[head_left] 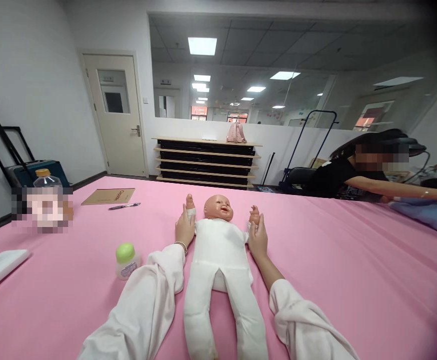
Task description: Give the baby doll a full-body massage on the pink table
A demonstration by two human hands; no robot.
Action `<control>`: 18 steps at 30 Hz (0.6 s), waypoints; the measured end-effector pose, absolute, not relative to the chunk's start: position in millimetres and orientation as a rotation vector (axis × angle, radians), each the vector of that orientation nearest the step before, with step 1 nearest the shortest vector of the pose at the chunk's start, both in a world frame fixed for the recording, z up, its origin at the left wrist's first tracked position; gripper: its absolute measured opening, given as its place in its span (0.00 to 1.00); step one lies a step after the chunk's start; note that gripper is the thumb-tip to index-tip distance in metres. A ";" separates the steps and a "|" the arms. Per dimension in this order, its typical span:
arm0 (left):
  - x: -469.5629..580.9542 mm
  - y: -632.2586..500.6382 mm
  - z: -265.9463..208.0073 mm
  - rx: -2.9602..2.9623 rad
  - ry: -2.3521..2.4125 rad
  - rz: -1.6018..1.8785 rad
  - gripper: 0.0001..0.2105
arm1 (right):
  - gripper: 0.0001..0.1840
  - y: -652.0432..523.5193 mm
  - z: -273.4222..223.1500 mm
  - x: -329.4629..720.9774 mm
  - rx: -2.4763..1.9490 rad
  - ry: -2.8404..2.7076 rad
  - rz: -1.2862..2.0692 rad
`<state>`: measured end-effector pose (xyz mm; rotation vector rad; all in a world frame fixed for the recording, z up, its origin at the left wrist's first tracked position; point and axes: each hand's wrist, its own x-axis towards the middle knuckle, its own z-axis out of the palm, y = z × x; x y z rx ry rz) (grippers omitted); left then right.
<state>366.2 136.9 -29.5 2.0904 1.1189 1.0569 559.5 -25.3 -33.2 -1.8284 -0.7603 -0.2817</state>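
Observation:
A baby doll (222, 245) with a white cloth body lies on its back on the pink sheet (338, 260), its head away from me and its legs toward me. My left hand (185, 229) is closed around the doll's arm on the left, just below its small raised hand. On the other side, my right hand (258, 237) grips the doll's other arm in the same way. Both doll hands stick up above my fingers. A bracelet circles my left wrist, and white sleeves cover my forearms.
Left of my forearm stands a jar (127, 261) with a green lid. Farther left are a notebook (108, 196), a pen (124, 206), a bottle (48, 200) and a white flat object (1, 270). A person (353, 172) leans over at the right.

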 end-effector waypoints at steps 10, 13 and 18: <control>376.4 151.4 -28.9 2.140 1.251 0.774 0.26 | 0.37 -7.8 -46.9 593.7 -1.970 -0.660 0.006; 372.2 146.0 -27.0 2.039 1.268 0.904 0.28 | 0.36 -13.4 -39.2 579.2 -1.918 -0.696 -0.124; 356.9 132.5 -26.5 1.919 1.078 1.207 0.36 | 0.37 -29.2 -31.9 550.8 -1.787 -0.739 -0.337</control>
